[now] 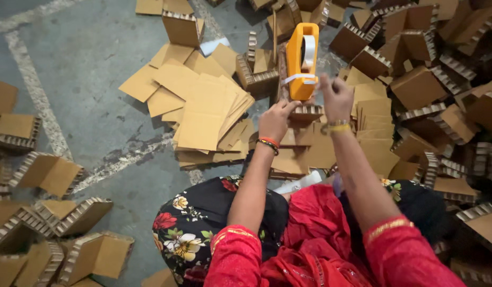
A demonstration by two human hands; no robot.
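A grey concrete floor (86,79), scuffed and crossed by worn pale painted lines, is seen from above. Near the top centre an orange plastic tape dispenser (301,61) is stood upright on a honeycomb-edged cardboard piece (305,112), with a roll of clear tape mounted in it and a strip drawn out across its front. The left hand (275,119) is pressed against the cardboard piece just below the dispenser, fingers curled on its edge. The right hand (335,98) is raised beside the dispenser, fingers pinched together at the end of the tape strip; whether the strip is actually gripped cannot be told. Beaded bangles are worn on both wrists, above red sleeves. To the left, a loose stack of flat brown cardboard sheets (203,111) is spread. Folded corner blocks with ribbed honeycomb edges (416,85) are heaped to the right and scattered at the lower left.
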